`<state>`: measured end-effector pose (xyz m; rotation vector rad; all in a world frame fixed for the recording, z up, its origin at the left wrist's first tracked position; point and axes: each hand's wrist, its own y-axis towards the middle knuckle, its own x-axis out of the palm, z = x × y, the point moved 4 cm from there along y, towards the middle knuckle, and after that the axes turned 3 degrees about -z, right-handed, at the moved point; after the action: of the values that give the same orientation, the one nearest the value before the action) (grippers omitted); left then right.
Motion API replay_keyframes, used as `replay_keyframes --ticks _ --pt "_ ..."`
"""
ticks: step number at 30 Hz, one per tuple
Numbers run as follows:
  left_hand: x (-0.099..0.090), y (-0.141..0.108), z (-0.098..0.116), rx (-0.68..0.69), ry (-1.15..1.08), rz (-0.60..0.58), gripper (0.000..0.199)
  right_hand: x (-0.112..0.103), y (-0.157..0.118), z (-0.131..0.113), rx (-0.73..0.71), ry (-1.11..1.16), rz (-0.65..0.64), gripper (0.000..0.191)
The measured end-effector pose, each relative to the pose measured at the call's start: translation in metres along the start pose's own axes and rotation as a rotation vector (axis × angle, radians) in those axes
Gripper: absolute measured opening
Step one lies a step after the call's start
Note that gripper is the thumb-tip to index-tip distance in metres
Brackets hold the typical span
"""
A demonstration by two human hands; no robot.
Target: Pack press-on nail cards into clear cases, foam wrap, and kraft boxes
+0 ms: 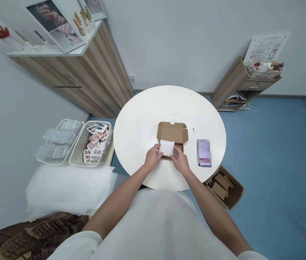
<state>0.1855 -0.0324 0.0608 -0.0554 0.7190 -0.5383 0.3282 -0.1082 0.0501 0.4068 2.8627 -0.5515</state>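
Observation:
A flat white packet point(167, 147), perhaps wrapped in foam sheet, is held between my two hands over an open brown cardboard mailer box point(172, 134). The fingers of my left hand point(153, 157) close on its left edge. On the opposite edge, my right hand point(180, 160) pinches it at the lower right corner. The box lies on the round white table point(142, 108) with its lid folded back, away from me. Much of its inside is hidden by the packet and my hands.
A purple, blurred-out phone-like object point(204, 153) lies right of the box. Left of the table stand a basket of printed cards point(73, 159), a tray of clear plastic packs point(60, 137) and white foam sheets point(71, 187). A carton with cardboard pieces point(235, 195) sits on the floor, lower right.

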Motion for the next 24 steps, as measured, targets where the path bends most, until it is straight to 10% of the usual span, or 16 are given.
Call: replay_keyframes --ticks 24 --pt "0.047 0.007 0.006 -0.004 0.541 -0.288 0.051 -0.005 0.011 0.028 0.033 -0.609 -0.186 0.045"
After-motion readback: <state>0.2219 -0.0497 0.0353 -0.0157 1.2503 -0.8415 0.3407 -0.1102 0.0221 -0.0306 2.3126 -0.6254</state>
